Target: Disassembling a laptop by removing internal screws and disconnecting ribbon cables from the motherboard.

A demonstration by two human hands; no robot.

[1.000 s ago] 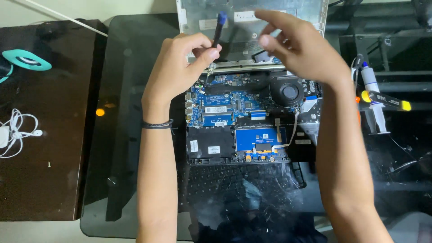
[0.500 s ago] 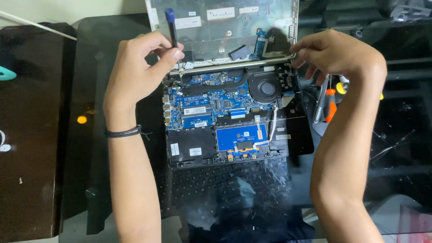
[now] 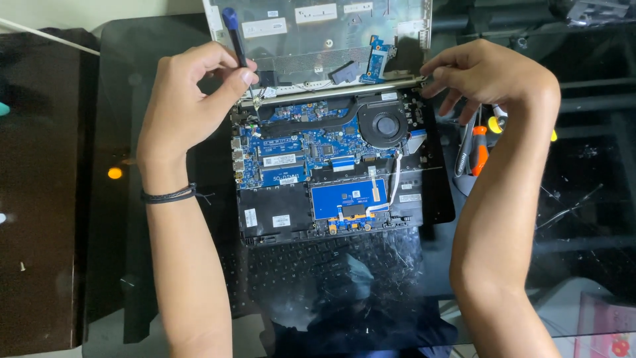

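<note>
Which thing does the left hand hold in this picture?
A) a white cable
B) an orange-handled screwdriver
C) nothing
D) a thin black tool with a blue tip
D: the left hand pinches a thin black tool with a blue tip between thumb and fingers, above the left end of the hinge of the opened laptop; the orange-handled screwdriver lies on the table under the right hand.
</note>
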